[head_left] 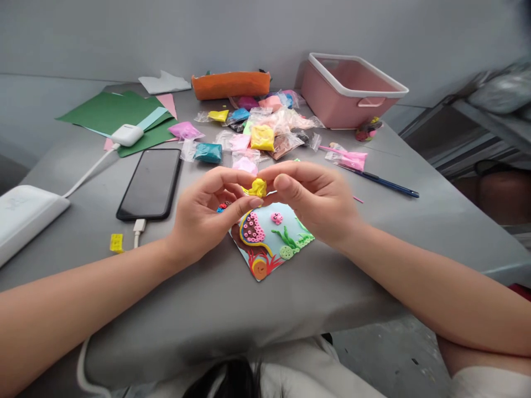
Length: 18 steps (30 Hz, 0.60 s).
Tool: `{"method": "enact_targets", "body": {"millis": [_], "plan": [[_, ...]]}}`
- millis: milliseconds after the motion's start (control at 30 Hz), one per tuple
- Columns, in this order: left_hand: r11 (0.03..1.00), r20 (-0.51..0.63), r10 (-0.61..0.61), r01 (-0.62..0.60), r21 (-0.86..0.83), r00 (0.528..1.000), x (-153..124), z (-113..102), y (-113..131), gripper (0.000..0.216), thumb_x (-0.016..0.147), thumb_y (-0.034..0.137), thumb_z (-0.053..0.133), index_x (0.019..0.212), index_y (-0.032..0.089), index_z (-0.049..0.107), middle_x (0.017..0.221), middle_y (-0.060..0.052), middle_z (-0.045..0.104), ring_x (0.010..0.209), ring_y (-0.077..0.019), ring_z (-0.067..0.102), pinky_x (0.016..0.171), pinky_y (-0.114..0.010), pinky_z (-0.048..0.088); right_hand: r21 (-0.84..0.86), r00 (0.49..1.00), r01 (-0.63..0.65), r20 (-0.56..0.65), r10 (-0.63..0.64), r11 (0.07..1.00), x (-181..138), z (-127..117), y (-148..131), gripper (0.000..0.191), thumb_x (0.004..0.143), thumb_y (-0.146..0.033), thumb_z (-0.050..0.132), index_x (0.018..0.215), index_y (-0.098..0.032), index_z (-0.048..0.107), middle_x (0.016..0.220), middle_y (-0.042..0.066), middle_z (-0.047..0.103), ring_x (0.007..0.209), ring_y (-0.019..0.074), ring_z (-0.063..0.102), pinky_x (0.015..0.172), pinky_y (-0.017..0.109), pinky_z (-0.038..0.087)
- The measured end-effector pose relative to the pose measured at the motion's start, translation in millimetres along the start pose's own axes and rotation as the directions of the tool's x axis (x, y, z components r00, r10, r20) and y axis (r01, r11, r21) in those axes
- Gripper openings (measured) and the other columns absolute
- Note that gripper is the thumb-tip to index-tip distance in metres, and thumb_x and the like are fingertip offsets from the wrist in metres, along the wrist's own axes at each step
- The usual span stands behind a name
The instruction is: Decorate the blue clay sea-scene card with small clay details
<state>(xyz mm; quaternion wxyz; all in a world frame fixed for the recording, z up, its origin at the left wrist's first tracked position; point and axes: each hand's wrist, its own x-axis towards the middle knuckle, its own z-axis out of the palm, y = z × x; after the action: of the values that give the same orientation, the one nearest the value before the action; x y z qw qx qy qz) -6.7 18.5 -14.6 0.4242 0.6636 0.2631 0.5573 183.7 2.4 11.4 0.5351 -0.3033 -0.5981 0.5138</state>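
Observation:
Both my hands meet over the middle of the grey table (215,298) and pinch one small lump of yellow clay (258,188) between their fingertips. My left hand (205,213) grips it from the left, my right hand (317,202) from the right. Directly under the hands lies a light blue card (269,240) decorated with clay shapes: a pink dotted form with a yellow outline, green plants, a small pink figure and an orange spiral. Part of the card is hidden by my hands.
Several bags of coloured clay (262,137) lie behind the card. A pink basket (350,91) stands back right, an orange pencil case (230,84) at the back, green paper (114,113) back left. A charging phone (151,182), earbud case (127,135), white power bank (25,215) and blue pen (385,183) lie around.

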Motion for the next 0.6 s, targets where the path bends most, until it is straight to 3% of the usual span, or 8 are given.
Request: {"method": "enact_targets", "body": {"millis": [133,200,333,400,467,533,600], "plan": [[0.994,0.022,0.052,-0.054,0.096,0.998,0.1,1.3,3.8,0.020,0.078,0.017,0.088,0.095,0.020,0.079,0.089,-0.002,0.075,0.067,-0.0080,0.067,0.058,-0.016,0.058,0.046,0.993,-0.111,-0.035,0.113,0.993,0.5,0.9,-1.8,0.036,0.065,-0.038,0.098,0.085,-0.019,0.074,0.083,-0.002,0.074,0.076,0.0116,0.073,0.069,0.024,0.063],[0.992,0.009,0.044,-0.044,0.115,0.999,-0.5,2.2,5.9,0.022,0.077,0.017,0.088,0.097,0.020,0.080,0.090,-0.002,0.076,0.067,-0.0078,0.068,0.060,-0.016,0.059,0.021,0.992,-0.116,-0.054,0.117,0.993,0.2,0.5,-1.9,0.040,0.061,-0.037,0.099,0.085,-0.019,0.072,0.084,-0.003,0.074,0.077,0.0113,0.073,0.067,0.022,0.061],[0.993,-0.014,-0.062,0.063,0.097,0.998,-2.3,2.0,8.7,0.030,0.073,0.021,0.091,0.102,0.022,0.083,0.096,-0.004,0.080,0.073,-0.0123,0.073,0.065,-0.020,0.064,-0.077,0.996,-0.077,-0.051,0.073,0.994,-2.3,-1.0,1.3,0.035,0.072,-0.035,0.094,0.096,-0.020,0.073,0.092,0.000,0.078,0.084,0.0132,0.075,0.071,0.024,0.063],[0.989,-0.006,-0.104,0.104,0.100,0.995,-2.9,1.2,9.7,0.024,0.075,0.025,0.091,0.098,0.023,0.085,0.098,-0.005,0.083,0.078,-0.0162,0.077,0.071,-0.025,0.067,-0.207,0.999,0.043,-0.010,-0.046,0.978,-3.9,-1.7,4.6,0.025,0.083,-0.030,0.086,0.101,-0.019,0.074,0.097,0.002,0.079,0.090,0.0141,0.076,0.078,0.027,0.064],[0.990,0.002,-0.104,0.103,0.100,0.995,-2.9,0.5,10.6,0.019,0.077,0.026,0.089,0.096,0.023,0.086,0.099,-0.005,0.085,0.083,-0.0187,0.079,0.076,-0.027,0.068,-0.404,0.961,0.271,0.064,-0.269,0.874,-5.0,-2.8,8.1,0.014,0.091,-0.021,0.077,0.105,-0.019,0.076,0.099,0.004,0.079,0.094,0.0139,0.074,0.085,0.030,0.063],[0.992,0.025,-0.096,0.093,0.084,0.995,-2.5,0.2,11.4,0.018,0.078,0.024,0.087,0.096,0.023,0.086,0.099,-0.004,0.085,0.085,-0.0191,0.079,0.077,-0.027,0.067,-0.556,0.859,0.487,0.165,-0.484,0.674,-5.1,-4.8,10.3,0.015,0.094,-0.013,0.070,0.107,-0.019,0.076,0.097,0.004,0.076,0.093,0.0135,0.072,0.087,0.030,0.061],[0.993,0.066,-0.104,0.101,0.055,0.992,-2.2,0.3,12.1,0.019,0.078,0.022,0.087,0.097,0.023,0.086,0.098,-0.004,0.085,0.084,-0.0189,0.079,0.075,-0.027,0.066,-0.624,0.764,0.594,0.240,-0.598,0.508,-4.2,-7.5,10.5,0.018,0.094,-0.011,0.069,0.108,-0.021,0.076,0.094,0.004,0.070,0.089,0.0130,0.068,0.081,0.029,0.060]]}}
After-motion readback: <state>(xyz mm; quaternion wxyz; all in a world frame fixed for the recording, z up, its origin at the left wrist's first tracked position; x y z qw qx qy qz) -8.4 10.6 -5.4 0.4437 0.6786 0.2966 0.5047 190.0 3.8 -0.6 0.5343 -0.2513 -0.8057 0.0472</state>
